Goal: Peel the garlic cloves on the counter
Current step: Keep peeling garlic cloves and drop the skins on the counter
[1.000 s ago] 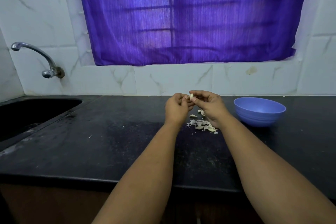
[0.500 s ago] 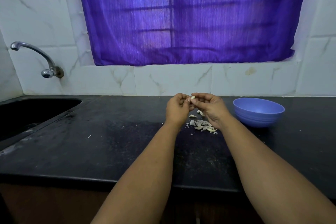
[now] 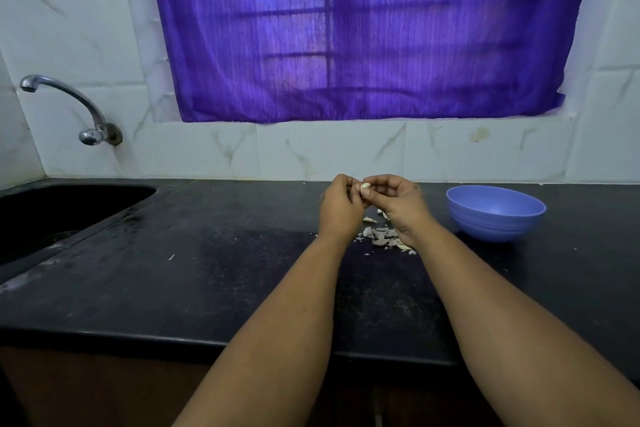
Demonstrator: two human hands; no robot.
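Above counter (image 3: 207,270) | garlic clove (image 3: 365,186) pinched between left hand (image 3: 341,206), right hand (image 3: 398,199)

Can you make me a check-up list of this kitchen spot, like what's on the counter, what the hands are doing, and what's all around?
Surface: black counter, speckled, with a few pale crumbs.
Job's things: one garlic clove held up between both hands; a pile of garlic skins on the counter below them.
Clutter: a blue bowl to the right of the hands; what is inside cannot be seen.
Grippers: left hand and right hand both pinch the clove with their fingers.
Cables: nothing seen.
Surroundings: dark sink at the left, metal tap on the wall above it, white marble-look tiles, purple curtain over a barred window.
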